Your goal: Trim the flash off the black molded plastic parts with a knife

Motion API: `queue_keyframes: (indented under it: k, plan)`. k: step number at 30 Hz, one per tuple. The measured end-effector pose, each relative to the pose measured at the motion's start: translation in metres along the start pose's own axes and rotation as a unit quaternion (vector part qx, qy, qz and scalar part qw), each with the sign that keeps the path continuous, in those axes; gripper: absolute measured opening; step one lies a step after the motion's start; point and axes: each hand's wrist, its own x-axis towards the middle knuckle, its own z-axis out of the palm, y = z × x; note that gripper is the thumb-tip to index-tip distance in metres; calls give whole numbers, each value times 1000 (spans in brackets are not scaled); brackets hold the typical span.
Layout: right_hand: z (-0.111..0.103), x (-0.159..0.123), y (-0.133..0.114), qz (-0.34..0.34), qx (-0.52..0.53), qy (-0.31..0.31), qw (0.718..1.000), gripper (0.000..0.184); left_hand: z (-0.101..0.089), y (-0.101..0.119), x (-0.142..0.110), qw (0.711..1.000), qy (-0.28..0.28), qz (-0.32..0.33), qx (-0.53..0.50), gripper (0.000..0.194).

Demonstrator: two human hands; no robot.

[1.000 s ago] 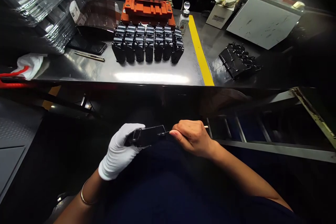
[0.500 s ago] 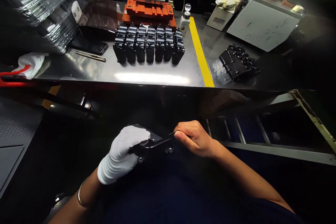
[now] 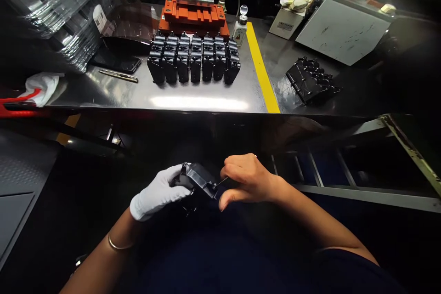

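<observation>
A black plastic part [image 3: 198, 180] is clamped in the gloved left hand [image 3: 156, 193], held off the tabletop [image 3: 213, 103] beyond its near edge. It is being worked at with a thin pin [image 3: 222, 182], gripped in the curled bare right hand [image 3: 248, 181], its tip at the part's side.

Our workbench [image 3: 206, 103], from its front edge

We have rows of moulded parts [image 3: 193, 59] mid-bench, a jig [image 3: 195, 16] behind them, stacked plastic trays [image 3: 51, 4] back left, and one loose part [image 3: 310, 80] right.

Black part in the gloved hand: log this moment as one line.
left hand gloved, holds black part | right hand bare, thin metal pick at part
</observation>
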Motion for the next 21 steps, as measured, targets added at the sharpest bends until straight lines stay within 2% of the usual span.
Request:
queue_keyframes:
  k: [4, 10, 16, 21]
  plan:
    - [3, 9, 0, -51, -28, -12, 998, 60, -1, 4, 6, 998, -62, -28, -2, 49]
    - [7, 9, 2, -62, -71, 14, 996, 60, -1, 1, 9, 999, -35, -21, 16, 47]
    - [13, 9, 3, -42, -89, 57, 994, 61, -2, -7, 14, 999, -49, 12, -11, 45]
    - [14, 8, 3, -27, -78, 44, 996, 59, 1, -8, 15, 999, -31, 21, -23, 42]
